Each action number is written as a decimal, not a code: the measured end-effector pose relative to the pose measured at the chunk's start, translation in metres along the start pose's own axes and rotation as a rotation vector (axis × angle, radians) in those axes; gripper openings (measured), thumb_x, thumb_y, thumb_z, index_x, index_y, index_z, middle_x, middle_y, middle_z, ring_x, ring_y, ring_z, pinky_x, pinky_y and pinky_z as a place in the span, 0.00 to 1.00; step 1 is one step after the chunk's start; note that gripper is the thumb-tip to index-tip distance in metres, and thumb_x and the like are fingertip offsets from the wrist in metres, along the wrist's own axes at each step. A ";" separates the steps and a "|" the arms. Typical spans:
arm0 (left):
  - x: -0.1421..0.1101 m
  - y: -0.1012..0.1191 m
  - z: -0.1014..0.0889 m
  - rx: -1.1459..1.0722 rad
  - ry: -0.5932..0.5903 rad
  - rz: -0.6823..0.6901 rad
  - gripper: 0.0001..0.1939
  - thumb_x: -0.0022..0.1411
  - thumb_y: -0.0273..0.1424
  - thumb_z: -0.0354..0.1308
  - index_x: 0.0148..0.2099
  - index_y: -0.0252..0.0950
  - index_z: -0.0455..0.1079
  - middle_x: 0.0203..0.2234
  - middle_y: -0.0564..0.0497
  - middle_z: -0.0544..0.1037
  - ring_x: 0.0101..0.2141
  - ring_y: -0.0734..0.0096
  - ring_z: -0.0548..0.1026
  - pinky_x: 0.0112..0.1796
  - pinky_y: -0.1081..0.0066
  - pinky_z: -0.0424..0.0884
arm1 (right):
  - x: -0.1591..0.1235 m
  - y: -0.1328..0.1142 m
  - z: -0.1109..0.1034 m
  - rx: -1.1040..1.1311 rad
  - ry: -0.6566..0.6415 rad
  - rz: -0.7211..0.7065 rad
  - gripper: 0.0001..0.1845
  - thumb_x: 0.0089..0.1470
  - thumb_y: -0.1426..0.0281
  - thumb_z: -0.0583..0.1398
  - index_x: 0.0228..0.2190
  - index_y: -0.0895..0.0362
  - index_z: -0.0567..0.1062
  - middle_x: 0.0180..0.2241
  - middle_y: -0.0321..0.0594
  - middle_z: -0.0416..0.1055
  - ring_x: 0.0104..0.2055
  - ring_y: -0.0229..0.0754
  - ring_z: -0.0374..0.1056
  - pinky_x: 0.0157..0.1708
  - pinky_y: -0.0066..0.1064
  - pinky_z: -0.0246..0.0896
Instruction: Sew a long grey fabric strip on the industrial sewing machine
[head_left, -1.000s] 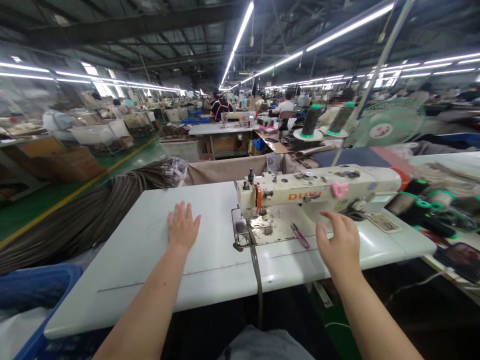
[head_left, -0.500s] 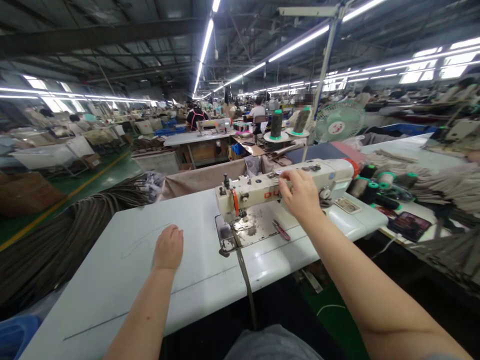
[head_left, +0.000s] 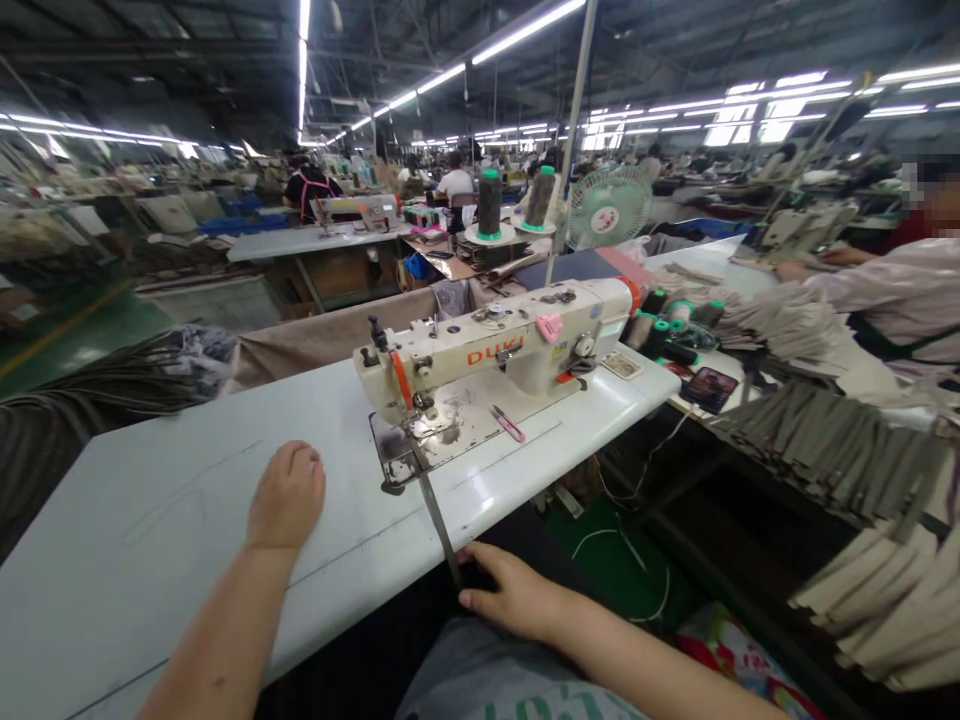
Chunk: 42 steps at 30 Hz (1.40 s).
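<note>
My left hand (head_left: 289,495) rests on the white table (head_left: 172,530), left of the sewing machine (head_left: 487,350), with its fingers curled under and nothing visible in them. My right hand (head_left: 510,598) is low, below the table's front edge and over my lap. Its fingers are stretched out to the left, and the fingertips are at the lower end of a grey strip (head_left: 431,508). This strip hangs from the machine's needle plate down over the edge. Pink snips (head_left: 508,424) lie on the machine bed.
Thread cones (head_left: 489,205) and a fan (head_left: 607,208) stand behind the machine. Spools and a phone (head_left: 709,388) lie at its right end. Piles of grey strips (head_left: 825,450) fill the right side beside a seated co-worker (head_left: 900,290). A dark strap bundle (head_left: 90,390) lies left.
My right hand came off the top of the machine and dropped below the table edge to the hanging strip. My left hand's fingers curled in. My view turned right.
</note>
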<state>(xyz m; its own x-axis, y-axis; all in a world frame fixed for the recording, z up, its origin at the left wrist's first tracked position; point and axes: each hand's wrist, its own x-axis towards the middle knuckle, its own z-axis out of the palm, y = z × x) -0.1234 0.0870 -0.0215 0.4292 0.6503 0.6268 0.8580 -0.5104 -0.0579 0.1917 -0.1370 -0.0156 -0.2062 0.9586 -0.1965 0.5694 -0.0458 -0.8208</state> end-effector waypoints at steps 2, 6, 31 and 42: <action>0.001 0.020 -0.003 -0.084 -0.036 0.031 0.09 0.66 0.25 0.48 0.47 0.34 0.66 0.47 0.39 0.72 0.49 0.53 0.73 0.52 0.58 0.71 | 0.000 0.000 0.009 0.032 -0.020 -0.005 0.15 0.58 0.73 0.65 0.48 0.55 0.77 0.46 0.42 0.81 0.48 0.47 0.78 0.49 0.31 0.72; 0.000 0.057 -0.014 -0.216 -0.117 0.006 0.14 0.63 0.21 0.49 0.50 0.36 0.66 0.51 0.40 0.71 0.52 0.53 0.73 0.55 0.57 0.71 | -0.002 0.005 0.015 0.012 0.020 0.046 0.10 0.62 0.74 0.58 0.45 0.58 0.74 0.43 0.51 0.78 0.45 0.53 0.75 0.48 0.42 0.69; 0.023 0.126 0.000 -0.585 -0.235 -0.010 0.25 0.60 0.26 0.64 0.59 0.31 0.66 0.57 0.36 0.73 0.58 0.51 0.74 0.61 0.53 0.72 | -0.033 0.006 -0.013 0.615 -0.305 -0.099 0.31 0.69 0.49 0.52 0.28 0.56 0.81 0.29 0.41 0.72 0.36 0.47 0.69 0.40 0.37 0.58; 0.018 0.139 0.000 -0.329 -0.263 0.064 0.13 0.70 0.25 0.55 0.55 0.34 0.66 0.55 0.40 0.74 0.57 0.55 0.74 0.61 0.55 0.72 | -0.013 0.028 -0.001 0.592 -0.315 -0.203 0.30 0.70 0.51 0.53 0.28 0.56 0.82 0.29 0.41 0.72 0.35 0.46 0.70 0.38 0.36 0.59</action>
<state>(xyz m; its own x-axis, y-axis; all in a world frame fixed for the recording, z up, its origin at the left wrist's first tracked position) 0.0033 0.0274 -0.0180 0.5722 0.7114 0.4080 0.7101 -0.6787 0.1875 0.2108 -0.1508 -0.0354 -0.5345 0.8413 -0.0807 -0.0159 -0.1055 -0.9943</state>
